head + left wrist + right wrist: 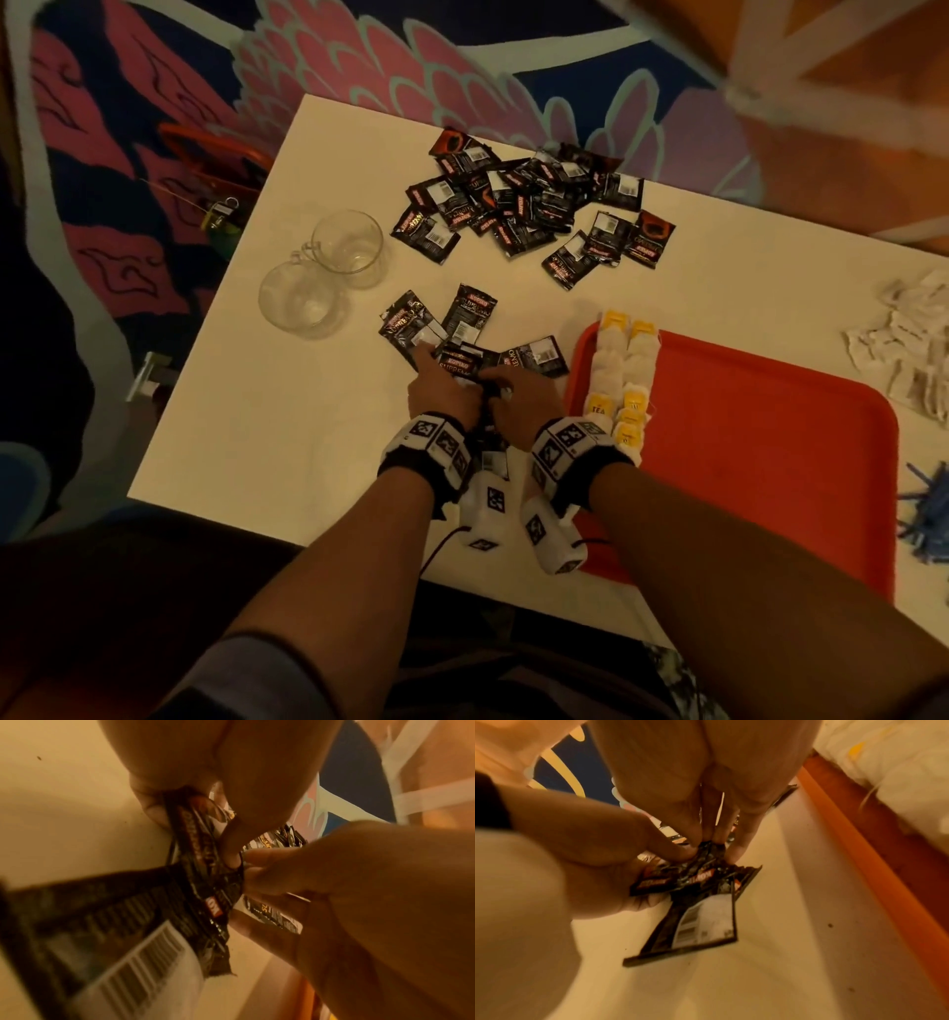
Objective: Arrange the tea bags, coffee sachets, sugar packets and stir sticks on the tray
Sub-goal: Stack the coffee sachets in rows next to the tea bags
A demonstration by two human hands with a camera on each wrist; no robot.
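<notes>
Both hands meet over a small cluster of black coffee sachets (464, 354) on the white table (267, 421), just left of the red tray (744, 437). Left hand (441, 395): thumb and fingers curled onto one sachet, pinching it near its upper seam (left wrist view). Right hand (521, 398): fingertips (734, 854) bunched narrow on the crumpled top edge of the same overlapping sachets; the lower sachet (706, 923), barcode panel up, trails flat on the table toward the wrist. Whether the right hand holds one sachet or two I cannot tell.

Relative to the grip: a few loose sachets fan out just beyond the fingers; the main sachet pile (529, 205) lies well beyond. Tea bags (624, 380) sit in two rows along the tray's near-side rim, just right of the right hand. Sugar packets (904, 349) and blue stir sticks (924, 509) are far right, off the tray. Two glass cups (328, 272) stand beyond and left.

Handling judgement: sachets look light, thin, glossy foil, so likely slippery against each other and prone to sliding out of a stack. Contents are soft, the sealed edges stiffer. Best hold: pinch across the flat seam, or square the stack by its long edges before lifting.
</notes>
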